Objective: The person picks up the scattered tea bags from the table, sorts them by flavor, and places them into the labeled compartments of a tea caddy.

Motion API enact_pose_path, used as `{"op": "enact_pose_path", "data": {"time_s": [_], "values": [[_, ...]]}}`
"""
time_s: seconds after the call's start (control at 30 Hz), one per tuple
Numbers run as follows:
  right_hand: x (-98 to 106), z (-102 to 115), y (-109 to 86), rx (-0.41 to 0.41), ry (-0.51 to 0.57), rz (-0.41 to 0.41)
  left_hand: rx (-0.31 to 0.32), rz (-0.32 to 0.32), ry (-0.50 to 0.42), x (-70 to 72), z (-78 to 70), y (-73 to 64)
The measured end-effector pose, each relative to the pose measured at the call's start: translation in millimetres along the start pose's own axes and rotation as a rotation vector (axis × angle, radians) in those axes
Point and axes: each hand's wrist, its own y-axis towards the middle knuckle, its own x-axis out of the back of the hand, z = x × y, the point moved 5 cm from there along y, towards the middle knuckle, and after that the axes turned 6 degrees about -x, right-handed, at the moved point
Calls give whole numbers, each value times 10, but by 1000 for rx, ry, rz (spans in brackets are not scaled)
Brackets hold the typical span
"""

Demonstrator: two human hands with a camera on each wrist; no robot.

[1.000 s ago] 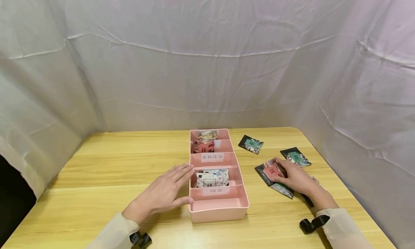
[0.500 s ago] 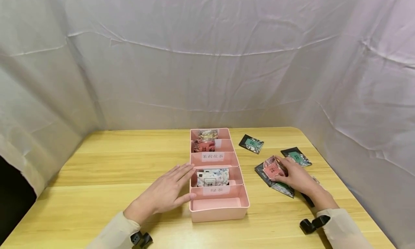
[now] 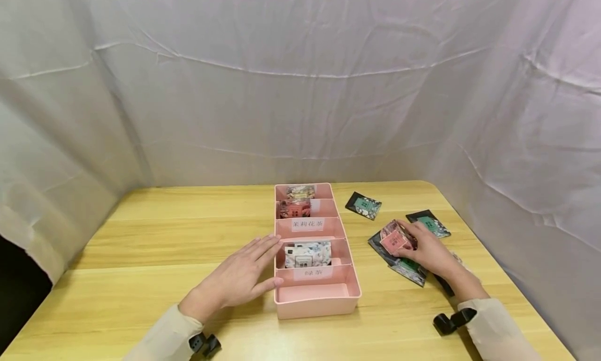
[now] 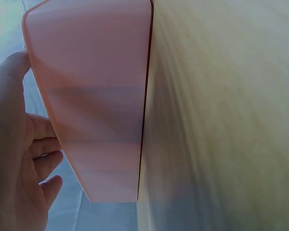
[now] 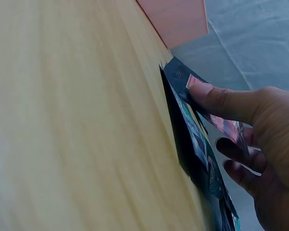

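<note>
The right hand (image 3: 429, 251) pinches a red-labelled sachet (image 3: 393, 242) by its near-side edge, thumb on the printed face and fingers behind. With 12 o'clock pointing away from the person, that sachet lies at about 10 o'clock from the palm, tilted over a small pile. It looks very light, flat and flexible, probably with a smooth, slightly slippery wrapper; an edge or corner seems the best place to hold, since pressing its middle could crease it or drag its neighbour along. Beneath it, at about 8 o'clock from the hand, a green-labelled sachet (image 3: 409, 271) shows partly; a second green one (image 3: 433, 225) lies near 12 o'clock, and a third (image 3: 365, 205) farther off towards 10. Out at 9 o'clock on the tabletop (image 3: 188, 220) stands a pink divided box (image 3: 316, 308), with white sachets (image 3: 307, 255) in its second-nearest compartment. Beyond it, also around 9 o'clock, the left hand (image 3: 235, 277) touches the box's left rim with its fingers extended, gripping nothing.
</note>
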Motion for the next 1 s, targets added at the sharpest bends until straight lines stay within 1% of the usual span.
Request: {"op": "enact_pose_path", "data": {"time_s": [0.27,0.53,0.67,0.8,0.87,0.93,1.0], "values": [[10,61,20,17,41,9,-7,-24,6,15,15,-7],[29,97,0,35,94,22,-7,-16,-6,11,17,8],[66,96,-13,6,152,30,-4,-10,-15,2,21,15],[98,124,-15,-39,249,62,3,-9,-21,-3,22,10],[110,148,-7,-53,276,67,5,-11,-21,-7,21,6],[119,176,6,-54,302,70,6,-11,-23,-11,21,2],[133,207,24,-43,307,55,4,-13,-22,-15,18,-2]]}}
